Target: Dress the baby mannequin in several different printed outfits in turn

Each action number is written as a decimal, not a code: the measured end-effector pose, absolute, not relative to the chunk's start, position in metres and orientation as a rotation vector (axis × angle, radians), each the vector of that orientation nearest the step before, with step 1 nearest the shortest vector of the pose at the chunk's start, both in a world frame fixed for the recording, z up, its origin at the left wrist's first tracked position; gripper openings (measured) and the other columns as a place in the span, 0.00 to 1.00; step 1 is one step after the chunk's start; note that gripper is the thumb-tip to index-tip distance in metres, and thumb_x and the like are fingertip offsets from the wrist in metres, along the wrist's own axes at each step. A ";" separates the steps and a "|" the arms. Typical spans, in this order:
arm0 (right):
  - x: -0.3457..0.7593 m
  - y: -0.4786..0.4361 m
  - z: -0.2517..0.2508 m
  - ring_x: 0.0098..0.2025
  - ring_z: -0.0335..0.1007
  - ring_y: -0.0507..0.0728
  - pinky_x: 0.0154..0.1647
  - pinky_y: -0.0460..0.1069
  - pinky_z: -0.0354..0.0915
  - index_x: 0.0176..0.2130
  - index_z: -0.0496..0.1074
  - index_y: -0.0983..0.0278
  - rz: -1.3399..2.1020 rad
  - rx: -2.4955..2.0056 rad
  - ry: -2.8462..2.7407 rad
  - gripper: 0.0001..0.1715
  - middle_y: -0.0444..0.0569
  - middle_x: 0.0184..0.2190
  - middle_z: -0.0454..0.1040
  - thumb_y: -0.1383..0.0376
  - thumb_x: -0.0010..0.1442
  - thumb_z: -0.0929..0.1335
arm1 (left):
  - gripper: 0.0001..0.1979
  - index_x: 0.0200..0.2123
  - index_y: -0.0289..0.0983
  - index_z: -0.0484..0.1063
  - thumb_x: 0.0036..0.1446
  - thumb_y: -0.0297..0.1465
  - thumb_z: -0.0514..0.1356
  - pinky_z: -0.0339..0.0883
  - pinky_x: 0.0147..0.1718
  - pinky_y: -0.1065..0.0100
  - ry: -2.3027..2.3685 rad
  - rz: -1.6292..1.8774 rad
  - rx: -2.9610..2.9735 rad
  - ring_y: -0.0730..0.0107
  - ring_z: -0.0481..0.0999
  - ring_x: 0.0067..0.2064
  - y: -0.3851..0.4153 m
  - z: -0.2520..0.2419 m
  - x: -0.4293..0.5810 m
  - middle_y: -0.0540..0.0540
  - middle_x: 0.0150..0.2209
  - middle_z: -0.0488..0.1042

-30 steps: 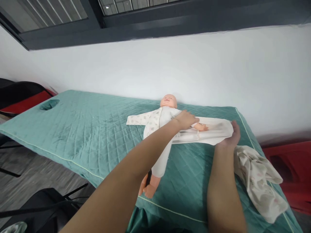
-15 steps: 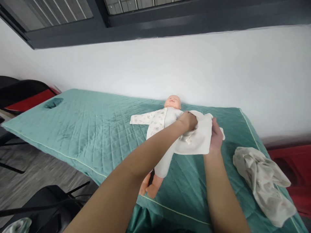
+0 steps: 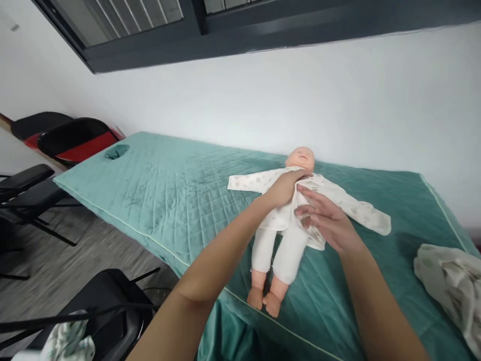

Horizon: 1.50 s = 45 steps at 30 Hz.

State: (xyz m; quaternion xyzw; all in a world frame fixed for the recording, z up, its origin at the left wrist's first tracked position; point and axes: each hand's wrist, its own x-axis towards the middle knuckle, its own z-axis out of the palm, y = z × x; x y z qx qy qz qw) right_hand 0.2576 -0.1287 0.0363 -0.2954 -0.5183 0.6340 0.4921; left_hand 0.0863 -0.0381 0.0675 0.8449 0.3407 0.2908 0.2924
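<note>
A baby doll (image 3: 299,158) lies on its back on a teal quilted table (image 3: 169,185), head toward the wall, in a white bodysuit and a printed white jacket (image 3: 349,205) with both sleeves spread out. My left hand (image 3: 284,188) rests on the doll's chest with its fingers curled at the jacket's front edge. My right hand (image 3: 325,220) lies flat over the jacket flap on the doll's belly, fingers stretched out and pointing left. The doll's bare feet (image 3: 263,300) reach the table's near edge.
A crumpled printed cloth (image 3: 451,283) lies at the table's right end. Black and red chairs (image 3: 71,140) stand at the far left, and a black chair (image 3: 93,311) with a patterned cloth sits at the lower left. A white wall runs behind the table.
My right hand has folded the jacket's right flap over the doll's front and now presses it flat on the belly. The right sleeve lies spread out. The view has swung left.
</note>
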 end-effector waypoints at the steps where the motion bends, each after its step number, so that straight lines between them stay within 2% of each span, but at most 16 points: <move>1: 0.259 -0.129 0.036 0.52 0.75 0.61 0.35 0.51 0.73 0.57 0.73 0.49 1.548 -0.709 -1.255 0.28 0.46 0.71 0.57 0.59 0.57 0.75 | 0.19 0.57 0.35 0.69 0.66 0.30 0.50 0.64 0.60 0.67 0.892 0.759 2.220 0.68 0.72 0.61 -0.034 0.070 0.086 0.41 0.61 0.73; 4: 0.262 -0.127 0.034 0.54 0.75 0.63 0.35 0.50 0.73 0.57 0.73 0.50 1.560 -0.706 -1.270 0.26 0.48 0.69 0.61 0.59 0.59 0.74 | 0.23 0.60 0.38 0.68 0.69 0.40 0.46 0.68 0.56 0.67 0.874 0.597 2.158 0.66 0.73 0.59 -0.022 0.085 0.088 0.42 0.60 0.73; 7: 0.261 -0.123 0.031 0.53 0.75 0.61 0.32 0.47 0.71 0.57 0.73 0.51 1.560 -0.726 -1.355 0.24 0.51 0.65 0.67 0.60 0.61 0.73 | 0.27 0.62 0.40 0.64 0.64 0.44 0.54 0.70 0.50 0.70 0.874 0.347 2.218 0.65 0.74 0.57 -0.013 0.098 0.092 0.44 0.59 0.73; 10: 0.260 -0.121 0.028 0.52 0.76 0.61 0.30 0.46 0.71 0.57 0.72 0.51 1.545 -0.758 -1.415 0.23 0.52 0.64 0.68 0.61 0.63 0.72 | 0.29 0.63 0.40 0.64 0.57 0.34 0.60 0.70 0.44 0.70 0.938 0.199 2.371 0.64 0.76 0.54 -0.009 0.100 0.105 0.44 0.59 0.73; 13: 0.259 -0.121 0.026 0.51 0.77 0.61 0.31 0.47 0.72 0.57 0.73 0.53 1.547 -0.763 -1.448 0.22 0.53 0.62 0.71 0.60 0.63 0.71 | 0.28 0.60 0.38 0.68 0.55 0.24 0.55 0.69 0.39 0.67 1.038 0.192 2.509 0.60 0.77 0.50 -0.008 0.094 0.121 0.43 0.53 0.77; 16: 0.260 -0.122 0.025 0.48 0.78 0.59 0.31 0.48 0.73 0.55 0.74 0.54 1.546 -0.733 -1.429 0.20 0.54 0.56 0.76 0.61 0.63 0.72 | 0.25 0.57 0.36 0.69 0.57 0.22 0.52 0.69 0.41 0.65 1.185 0.302 2.538 0.59 0.78 0.49 -0.004 0.086 0.129 0.41 0.49 0.80; 22: 0.265 -0.124 0.025 0.24 0.76 0.54 0.14 0.44 0.60 0.46 0.77 0.59 1.539 -0.676 -1.314 0.11 0.51 0.38 0.81 0.60 0.63 0.72 | 0.18 0.52 0.36 0.70 0.61 0.23 0.50 0.69 0.50 0.63 1.428 0.758 2.357 0.61 0.74 0.54 0.002 0.067 0.118 0.41 0.52 0.76; 25: 0.268 -0.122 0.026 0.22 0.73 0.53 0.13 0.44 0.59 0.43 0.78 0.60 1.466 -0.680 -1.276 0.10 0.50 0.35 0.81 0.60 0.61 0.73 | 0.18 0.51 0.37 0.70 0.59 0.21 0.52 0.67 0.55 0.61 1.562 0.969 2.274 0.60 0.70 0.57 -0.001 0.057 0.109 0.40 0.54 0.73; 27: 0.269 -0.120 0.025 0.28 0.75 0.54 0.18 0.45 0.65 0.41 0.79 0.60 1.326 -0.696 -1.216 0.09 0.50 0.36 0.81 0.61 0.60 0.73 | 0.18 0.51 0.37 0.70 0.59 0.20 0.51 0.67 0.57 0.61 1.585 1.095 2.209 0.61 0.70 0.58 -0.004 0.052 0.103 0.40 0.54 0.71; 28: 0.268 -0.119 0.024 0.34 0.77 0.56 0.25 0.47 0.71 0.41 0.79 0.59 1.236 -0.710 -1.187 0.08 0.50 0.39 0.81 0.61 0.59 0.73 | 0.18 0.50 0.38 0.69 0.59 0.20 0.51 0.67 0.57 0.61 1.570 1.144 2.178 0.62 0.70 0.58 -0.006 0.049 0.099 0.40 0.54 0.71; 30: 0.267 -0.116 0.020 0.51 0.76 0.58 0.48 0.53 0.75 0.43 0.80 0.57 1.052 -0.759 -1.178 0.09 0.49 0.48 0.79 0.62 0.59 0.73 | 0.16 0.50 0.39 0.69 0.62 0.22 0.50 0.68 0.56 0.61 1.515 1.217 2.123 0.64 0.71 0.58 -0.016 0.041 0.087 0.42 0.53 0.71; 32: 0.263 -0.114 0.016 0.65 0.65 0.59 0.68 0.58 0.61 0.49 0.78 0.54 0.906 -0.833 -1.288 0.15 0.46 0.58 0.74 0.63 0.61 0.72 | 0.14 0.49 0.40 0.69 0.64 0.24 0.49 0.69 0.55 0.62 1.488 1.283 2.068 0.66 0.71 0.57 -0.033 0.029 0.071 0.43 0.52 0.72; 33: 0.262 -0.114 0.013 0.68 0.60 0.59 0.72 0.60 0.54 0.52 0.77 0.53 0.848 -0.871 -1.379 0.18 0.45 0.62 0.71 0.62 0.62 0.72 | 0.14 0.48 0.40 0.69 0.64 0.24 0.49 0.69 0.55 0.63 1.488 1.317 2.038 0.67 0.72 0.56 -0.045 0.021 0.061 0.43 0.52 0.72; 35: 0.257 -0.113 0.009 0.71 0.54 0.60 0.74 0.62 0.46 0.58 0.73 0.51 0.743 -0.944 -1.586 0.24 0.44 0.66 0.67 0.61 0.63 0.71 | 0.13 0.46 0.40 0.70 0.64 0.24 0.50 0.69 0.56 0.61 1.529 1.388 1.963 0.67 0.72 0.55 -0.073 0.001 0.040 0.44 0.49 0.73; 39: 0.251 -0.112 0.001 0.75 0.42 0.62 0.75 0.66 0.43 0.63 0.67 0.52 0.516 -1.043 -1.911 0.29 0.45 0.71 0.58 0.59 0.65 0.70 | 0.13 0.46 0.40 0.71 0.62 0.23 0.52 0.71 0.52 0.59 1.612 1.336 1.799 0.65 0.75 0.49 -0.134 -0.035 0.003 0.44 0.46 0.75; 45: 0.251 -0.116 -0.008 0.76 0.39 0.63 0.74 0.68 0.43 0.67 0.61 0.52 0.369 -1.081 -1.946 0.31 0.46 0.73 0.53 0.57 0.67 0.67 | 0.15 0.51 0.41 0.70 0.61 0.25 0.58 0.68 0.53 0.57 1.560 1.156 1.889 0.63 0.76 0.50 -0.174 -0.045 -0.014 0.45 0.46 0.76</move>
